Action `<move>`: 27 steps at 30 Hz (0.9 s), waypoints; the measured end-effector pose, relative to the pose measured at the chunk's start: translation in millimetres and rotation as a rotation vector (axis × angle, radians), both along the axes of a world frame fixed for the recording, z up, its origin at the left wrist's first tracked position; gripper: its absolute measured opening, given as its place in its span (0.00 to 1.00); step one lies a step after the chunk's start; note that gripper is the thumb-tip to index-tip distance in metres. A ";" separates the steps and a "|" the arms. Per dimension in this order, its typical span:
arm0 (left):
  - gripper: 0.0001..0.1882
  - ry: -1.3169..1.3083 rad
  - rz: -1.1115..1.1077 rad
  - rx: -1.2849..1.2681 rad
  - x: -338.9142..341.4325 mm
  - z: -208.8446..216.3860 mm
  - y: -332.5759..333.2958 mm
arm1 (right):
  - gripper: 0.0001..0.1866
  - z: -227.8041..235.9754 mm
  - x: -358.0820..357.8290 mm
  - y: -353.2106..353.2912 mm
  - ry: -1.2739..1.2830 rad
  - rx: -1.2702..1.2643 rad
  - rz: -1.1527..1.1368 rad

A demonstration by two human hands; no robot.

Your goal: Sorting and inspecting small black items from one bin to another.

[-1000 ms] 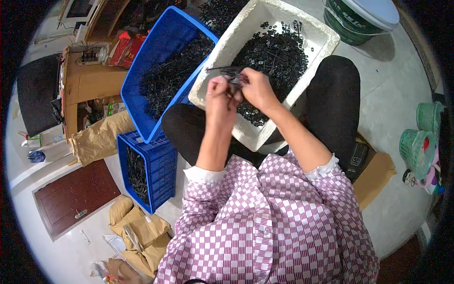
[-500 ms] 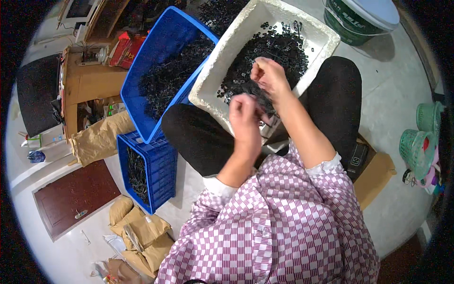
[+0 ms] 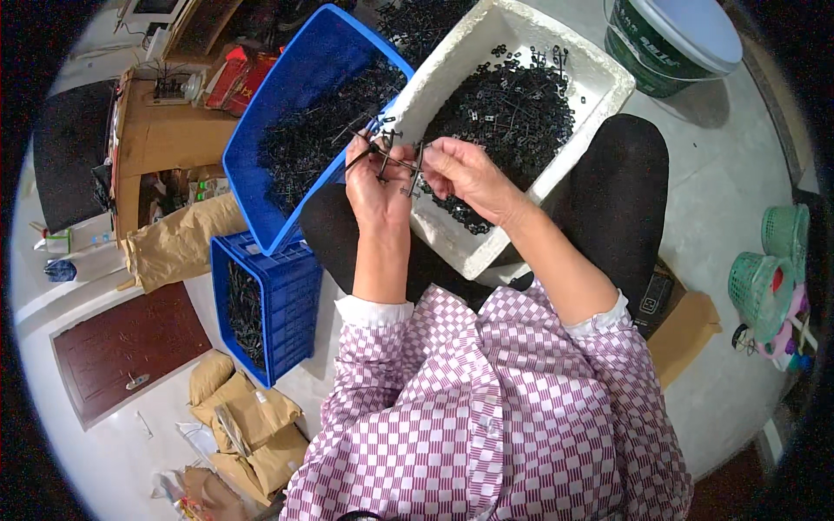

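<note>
Here, at upper centre, your left hand [image 3: 375, 178] and right hand [image 3: 460, 169] are both pinching a thin black part [image 3: 398, 159]; light, probably stiff, best held by its ends.

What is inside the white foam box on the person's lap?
The white foam box holds a heap of small black parts. Both hands, left hand and right hand, cover its near part, so the parts beneath them and the bottom are hidden.
</note>
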State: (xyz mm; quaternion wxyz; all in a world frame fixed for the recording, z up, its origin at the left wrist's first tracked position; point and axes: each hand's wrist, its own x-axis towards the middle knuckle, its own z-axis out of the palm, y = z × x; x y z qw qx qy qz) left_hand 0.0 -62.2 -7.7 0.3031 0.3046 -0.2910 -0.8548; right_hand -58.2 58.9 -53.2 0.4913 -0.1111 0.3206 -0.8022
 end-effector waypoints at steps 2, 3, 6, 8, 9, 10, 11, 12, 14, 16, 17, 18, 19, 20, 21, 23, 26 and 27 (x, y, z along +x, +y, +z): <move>0.07 -0.033 0.012 0.033 -0.4 -1.4 2.4 | 0.10 -4.4 0.2 -0.4 0.135 0.011 0.016; 0.07 -0.050 0.018 0.049 -0.8 -1.9 4.0 | 0.10 -6.5 -2.3 -0.8 0.088 0.057 -0.021; 0.07 -0.039 -0.103 -0.023 -6.2 -9.7 19.3 | 0.10 -13.2 -6.3 -2.6 -0.009 0.150 -0.098; 0.07 -0.032 -0.168 -0.058 -8.8 -10.2 23.8 | 0.10 -21.5 -5.2 -6.3 -0.125 0.227 -0.174; 0.07 -0.071 -0.181 -0.077 -7.0 -6.6 27.8 | 0.09 -26.6 -4.4 -6.5 -0.185 0.267 -0.212; 0.08 -0.110 -0.195 -0.095 -5.2 -2.5 32.0 | 0.09 -33.9 -8.2 -4.9 -0.187 0.269 -0.216; 0.08 -0.148 -0.208 -0.114 -4.3 -0.6 34.8 | 0.09 -43.2 -16.6 -1.4 -0.274 0.258 -0.281; 0.08 -0.148 -0.208 -0.116 -3.9 -1.0 35.2 | 0.08 -49.0 -25.0 -0.3 -0.359 0.243 -0.343; 0.08 -0.224 -0.152 -0.246 -3.6 -5.5 39.5 | 0.08 -41.5 -27.4 -0.5 -0.443 0.227 -0.399; 0.08 -0.264 -0.114 -0.309 -3.3 -8.6 39.8 | 0.06 -14.4 -21.3 2.0 -0.233 0.176 -0.366; 0.08 -0.279 -0.092 -0.345 -5.4 -7.3 41.6 | 0.05 -3.1 -18.5 4.5 -0.130 0.152 -0.357; 0.08 -0.294 -0.070 -0.380 -7.6 -6.0 43.1 | 0.05 1.7 -16.4 5.5 -0.132 0.155 -0.359; 0.08 -0.307 -0.041 -0.419 -8.8 -4.4 43.1 | 0.04 6.9 -15.6 4.9 0.078 0.150 -0.363; 0.08 -0.306 -0.038 -0.420 -7.8 -6.1 41.9 | 0.03 10.7 -14.9 4.2 0.287 0.144 -0.364; 0.08 -0.309 -0.032 -0.425 -5.6 -10.2 39.8 | 0.03 12.7 -14.3 3.4 0.496 0.136 -0.364; 0.08 -0.313 -0.030 -0.433 -4.2 -12.4 38.9 | 0.03 9.7 -11.0 1.7 0.694 0.182 -0.407; 0.08 -0.309 -0.069 -0.440 -3.1 -16.0 38.5 | 0.04 4.7 -9.0 1.7 1.089 0.274 -0.486; 0.07 -0.307 -0.087 -0.444 -3.1 -15.9 38.8 | 0.04 3.4 -10.9 3.3 1.102 0.285 -0.464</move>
